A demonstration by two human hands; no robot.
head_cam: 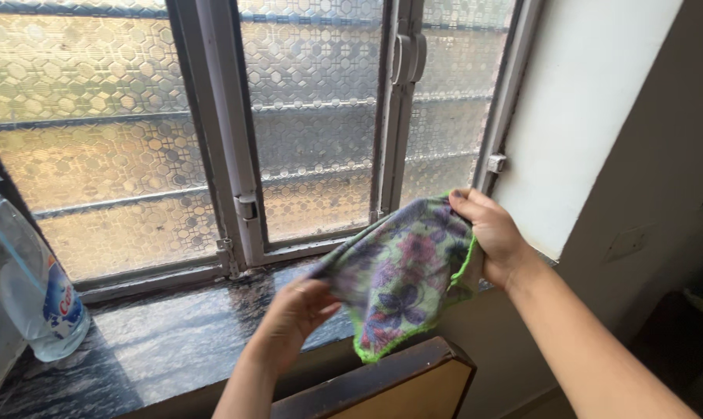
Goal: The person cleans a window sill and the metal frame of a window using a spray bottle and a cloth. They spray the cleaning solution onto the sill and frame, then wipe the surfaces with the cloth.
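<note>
A flowered purple and green cloth [402,271] with a bright green hem hangs in the air in front of a window. My right hand [491,233] grips its upper right edge. My left hand [293,314], blurred by motion, pinches the cloth's lower left side. Both hands are above the dark marble sill [173,337]. The cloth is spread between them, its lower corner dangling over a wooden board [398,384].
A clear spray bottle [25,287] stands on the sill's left end. Behind are frosted patterned panes [103,140] in a grey metal frame [227,132] with a handle [407,58]. A white wall [584,116] rises at right.
</note>
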